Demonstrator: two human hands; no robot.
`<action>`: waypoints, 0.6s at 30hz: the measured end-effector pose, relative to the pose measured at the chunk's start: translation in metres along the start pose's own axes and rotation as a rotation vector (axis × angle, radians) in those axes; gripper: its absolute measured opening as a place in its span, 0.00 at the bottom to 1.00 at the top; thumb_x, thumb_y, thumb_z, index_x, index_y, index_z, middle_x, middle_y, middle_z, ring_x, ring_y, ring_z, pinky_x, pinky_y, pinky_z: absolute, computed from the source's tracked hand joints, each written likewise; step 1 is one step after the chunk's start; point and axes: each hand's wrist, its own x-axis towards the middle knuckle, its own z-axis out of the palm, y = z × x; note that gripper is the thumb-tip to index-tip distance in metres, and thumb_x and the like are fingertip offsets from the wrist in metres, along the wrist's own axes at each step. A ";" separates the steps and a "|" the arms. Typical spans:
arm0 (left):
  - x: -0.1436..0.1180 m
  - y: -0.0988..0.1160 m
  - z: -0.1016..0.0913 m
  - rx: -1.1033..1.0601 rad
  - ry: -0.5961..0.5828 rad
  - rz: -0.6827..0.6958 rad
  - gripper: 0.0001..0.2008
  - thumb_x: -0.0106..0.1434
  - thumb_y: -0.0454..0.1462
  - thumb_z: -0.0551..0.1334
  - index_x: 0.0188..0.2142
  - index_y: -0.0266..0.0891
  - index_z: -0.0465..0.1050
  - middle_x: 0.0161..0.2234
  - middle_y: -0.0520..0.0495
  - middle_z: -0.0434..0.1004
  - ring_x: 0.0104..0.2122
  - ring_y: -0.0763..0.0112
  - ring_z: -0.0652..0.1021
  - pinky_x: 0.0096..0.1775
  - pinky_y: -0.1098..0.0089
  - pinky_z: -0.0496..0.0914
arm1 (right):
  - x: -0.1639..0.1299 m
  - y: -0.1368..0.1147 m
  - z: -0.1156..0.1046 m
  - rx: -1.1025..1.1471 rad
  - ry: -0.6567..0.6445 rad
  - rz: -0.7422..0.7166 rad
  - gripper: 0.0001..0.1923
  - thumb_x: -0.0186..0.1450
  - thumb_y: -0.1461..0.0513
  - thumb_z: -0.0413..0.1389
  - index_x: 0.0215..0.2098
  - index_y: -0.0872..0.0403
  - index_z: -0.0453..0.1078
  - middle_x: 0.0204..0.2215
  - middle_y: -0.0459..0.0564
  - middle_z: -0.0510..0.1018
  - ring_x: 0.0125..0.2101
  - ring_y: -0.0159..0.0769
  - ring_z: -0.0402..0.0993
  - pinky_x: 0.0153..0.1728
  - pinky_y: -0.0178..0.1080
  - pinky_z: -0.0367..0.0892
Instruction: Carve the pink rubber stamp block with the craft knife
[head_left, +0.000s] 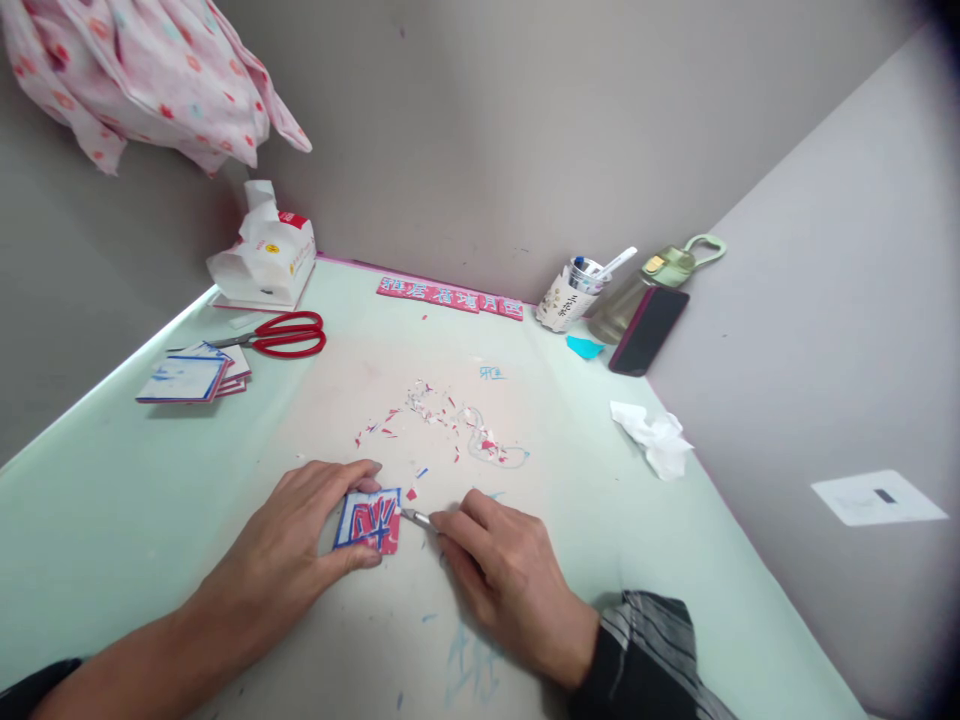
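My left hand (319,530) pins a small square carving block (367,522) flat on the table, thumb at its near edge and fingers at its far edge. Blue lines mark its white surface, and pink-red shows where the surface is cut away. In my right hand (510,570) is a slim silver craft knife (418,518), pinched like a pen, its blade at the block's right edge. Pink, white and blue shavings (450,415) lie scattered beyond the block. A row of carved pink character blocks (450,297) lies along the table's back edge.
Red-handled scissors (289,335) lie beside stacked square blocks (184,378) at left. A tissue pack (266,260) stands behind them. On the right are a pen-holding can (566,297), a green bottle (630,290), a phone (649,330) and crumpled tissue (656,438). Walls border the table.
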 end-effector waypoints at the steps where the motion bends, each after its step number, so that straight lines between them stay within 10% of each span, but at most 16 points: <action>1: 0.000 0.001 0.000 0.001 -0.006 -0.006 0.24 0.60 0.42 0.68 0.56 0.49 0.71 0.53 0.48 0.80 0.54 0.51 0.77 0.54 0.55 0.73 | 0.000 -0.001 0.000 0.001 0.000 0.002 0.11 0.75 0.66 0.48 0.47 0.53 0.71 0.32 0.47 0.71 0.28 0.35 0.67 0.30 0.37 0.60; 18: -0.003 -0.004 0.001 -0.013 -0.031 0.015 0.25 0.59 0.40 0.67 0.57 0.52 0.70 0.53 0.50 0.80 0.55 0.50 0.76 0.56 0.54 0.70 | 0.008 0.029 -0.003 0.025 0.246 0.126 0.09 0.74 0.67 0.50 0.47 0.53 0.70 0.32 0.47 0.73 0.27 0.33 0.69 0.29 0.34 0.63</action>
